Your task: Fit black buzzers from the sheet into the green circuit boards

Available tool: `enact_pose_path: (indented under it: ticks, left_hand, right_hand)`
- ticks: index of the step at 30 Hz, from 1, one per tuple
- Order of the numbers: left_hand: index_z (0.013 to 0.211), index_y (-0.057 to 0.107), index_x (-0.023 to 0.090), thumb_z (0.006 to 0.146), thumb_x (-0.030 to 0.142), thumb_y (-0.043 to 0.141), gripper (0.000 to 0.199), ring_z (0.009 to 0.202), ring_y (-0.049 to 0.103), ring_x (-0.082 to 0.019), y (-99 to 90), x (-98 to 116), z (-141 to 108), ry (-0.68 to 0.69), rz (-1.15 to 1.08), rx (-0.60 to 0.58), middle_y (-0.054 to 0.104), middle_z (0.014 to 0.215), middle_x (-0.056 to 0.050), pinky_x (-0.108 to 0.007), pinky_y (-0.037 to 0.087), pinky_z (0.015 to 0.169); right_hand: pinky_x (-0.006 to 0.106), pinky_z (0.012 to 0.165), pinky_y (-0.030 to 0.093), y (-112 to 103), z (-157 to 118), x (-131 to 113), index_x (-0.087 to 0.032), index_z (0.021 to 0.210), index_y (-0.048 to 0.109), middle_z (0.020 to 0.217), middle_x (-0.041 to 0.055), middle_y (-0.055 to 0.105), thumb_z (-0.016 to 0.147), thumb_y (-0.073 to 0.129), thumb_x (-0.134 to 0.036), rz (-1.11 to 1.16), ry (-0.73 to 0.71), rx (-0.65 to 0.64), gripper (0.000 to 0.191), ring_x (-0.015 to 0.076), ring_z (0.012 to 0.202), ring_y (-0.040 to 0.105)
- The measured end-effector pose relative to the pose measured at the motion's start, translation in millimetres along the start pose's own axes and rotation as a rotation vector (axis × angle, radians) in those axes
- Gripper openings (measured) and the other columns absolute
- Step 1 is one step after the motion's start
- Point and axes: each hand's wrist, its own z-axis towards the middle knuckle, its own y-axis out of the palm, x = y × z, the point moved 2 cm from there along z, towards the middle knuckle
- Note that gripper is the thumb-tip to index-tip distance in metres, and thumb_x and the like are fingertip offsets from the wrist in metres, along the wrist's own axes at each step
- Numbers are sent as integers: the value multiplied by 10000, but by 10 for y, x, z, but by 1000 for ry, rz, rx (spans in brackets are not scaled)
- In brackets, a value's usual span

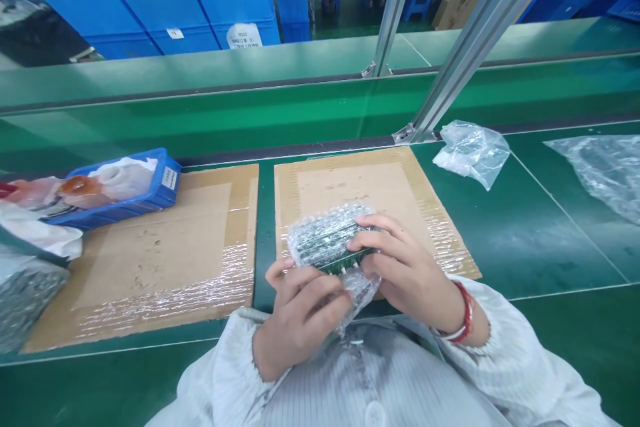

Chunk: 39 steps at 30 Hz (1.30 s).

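A bundle of green circuit boards in clear bubble wrap (325, 235) is held in front of my chest, over the near part of the right cardboard sheet (350, 177). My left hand (307, 310) closes on its lower left side, fingers bent against the wrap. My right hand (407, 270) grips the right end, fingertips on the green board edges. A loose flap of the wrap hangs down between the hands. The undersides of the boards are hidden.
A second cardboard sheet (165, 267) lies left, with a blue bin (115, 210) holding tape rolls at its back edge. Bagged material (25, 297) sits far left. Plastic bags (473, 150) lie right. Metal posts (460, 40) rise behind the table edge.
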Motion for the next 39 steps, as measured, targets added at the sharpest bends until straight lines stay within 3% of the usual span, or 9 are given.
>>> enact_pose_path:
  ticks: [17, 19, 21, 23, 26, 28, 32, 35, 39]
  left_hand:
    - [795, 574, 220, 755, 63, 611, 166, 772, 479, -150, 17, -47, 6, -43, -44, -24, 646, 724, 27, -409, 317, 892]
    - [859, 568, 216, 758, 164, 651, 140, 815, 496, -170, 2, -73, 9, -30, -46, -40, 635, 787, -4, -426, 346, 904]
    - [959, 562, 207, 788, 377, 620, 248, 921, 492, -212, -25, -128, 7, -37, -74, -17, 596, 923, -61, -464, 372, 923]
    - [1064, 547, 208, 812, 530, 511, 411, 1104, 435, -270, -45, -222, -2, -103, -122, 5, 517, 1108, -113, -519, 351, 975]
    - [1170, 521, 243, 839, 558, 435, 465, 1300, 309, -304, -10, -414, -14, -277, -279, -81, 373, 1356, -116, -547, 287, 1047]
    - [1185, 529, 260, 845, 564, 407, 472, 1328, 298, -290, 40, -544, -8, -385, -389, -147, 324, 1425, -97, -516, 303, 1052]
    - [1059, 610, 267, 927, 418, 346, 332, 1276, 392, -218, 145, -793, 16, -645, -427, -137, 448, 1348, -52, -424, 328, 1047]
    - [1000, 606, 243, 860, 378, 521, 212, 1188, 468, -213, 234, -942, -20, -785, -485, -86, 531, 1203, -58, -378, 362, 1007]
    - [1036, 573, 238, 780, 360, 637, 291, 1067, 521, -205, 315, -1064, -139, -935, -584, -39, 570, 1085, -52, -340, 405, 925]
  right_hand:
    - [475, 993, 372, -31, 59, 89, -185, 765, 450, 1093, 30, 587, 818, 381, 58, 109, 31, -60, 259, 229, 1232, 394]
    - [494, 1010, 363, -24, 52, 127, -187, 809, 479, 1113, 41, 583, 830, 391, 35, 142, 20, -45, 240, 241, 1247, 377]
    - [515, 1030, 345, -12, 50, 162, -183, 862, 508, 1174, 64, 554, 847, 399, 8, 153, 19, -15, 220, 257, 1276, 334]
    - [532, 1054, 312, 6, 54, 196, -175, 894, 532, 1254, 85, 498, 865, 422, -23, 134, 42, 22, 190, 272, 1302, 287]
    - [535, 1075, 280, 47, 62, 250, -171, 962, 564, 1330, 104, 424, 892, 495, -102, 92, 101, 74, 121, 281, 1311, 267]
    - [522, 1082, 277, 89, 65, 298, -171, 1091, 553, 1364, 115, 382, 904, 526, -155, 74, 154, 98, 190, 276, 1309, 273]
    - [508, 1085, 279, 214, 68, 378, -195, 1307, 426, 1429, 114, 284, 927, 523, -262, 51, 231, 90, 398, 266, 1312, 271]
    - [516, 1098, 246, 324, 82, 354, -177, 1324, 410, 1442, 120, 254, 934, 511, -349, -3, 229, 64, 439, 276, 1333, 216]
    - [533, 1097, 227, 464, 121, 200, -117, 1315, 420, 1434, 143, 267, 869, 575, -502, -147, 195, -8, 610, 306, 1345, 150]
